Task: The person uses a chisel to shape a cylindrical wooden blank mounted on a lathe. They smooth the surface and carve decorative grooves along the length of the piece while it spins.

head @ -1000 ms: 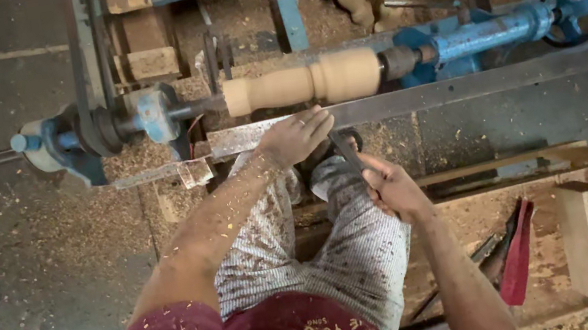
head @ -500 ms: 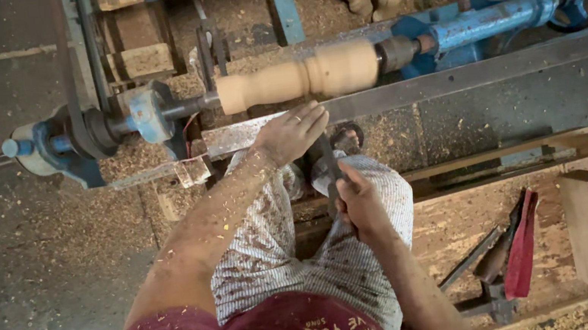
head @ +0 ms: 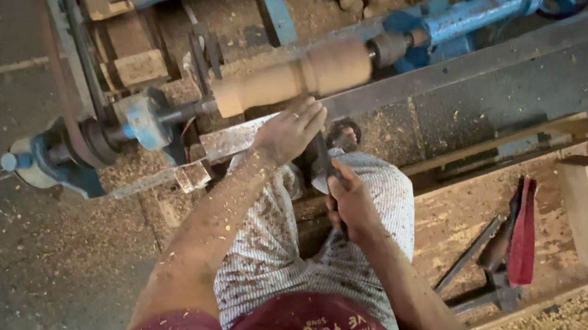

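Head view, turned wooden spindle (head: 293, 77) on blue lathe (head: 471, 10) upper centre of frame, left hand (head: 289, 131) just below it, fingers laid flat over tool rest (head: 229, 139), right hand (head: 351, 199) lower, mid-frame, fist closed round dark tool handle (head: 321, 161), pointing up toward spindle.

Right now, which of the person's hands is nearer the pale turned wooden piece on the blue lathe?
Left. The left hand rests just below the pale turned wooden piece; the right hand sits lower, gripping a tool handle.
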